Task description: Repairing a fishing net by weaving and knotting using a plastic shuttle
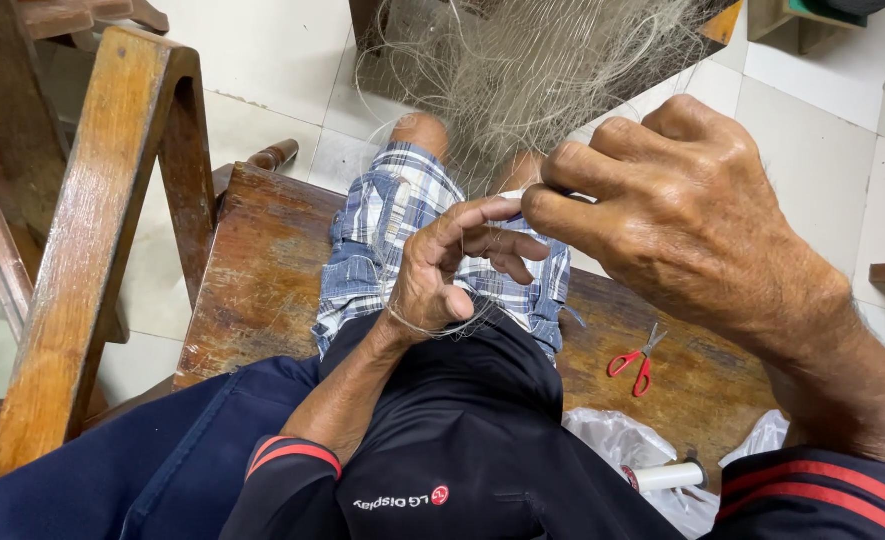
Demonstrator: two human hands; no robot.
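Observation:
A pale, fine-meshed fishing net [532, 70] hangs in front of me and drapes down toward my knees. My left hand [452, 270] is curled, with thin net strands looped around the wrist and fingers. My right hand [682, 210] is raised close to the camera, its thumb and forefinger pinched on a small white netting tool or thread where the two hands meet. I sit on a worn wooden bench [262, 280], wearing plaid shorts [392, 230] and a dark top.
Red-handled scissors [637, 360] lie on the bench at my right. A white plastic bag with a white spool [667, 475] sits near my right hip. A wooden chair frame [112, 200] stands at left. White floor tiles lie beyond.

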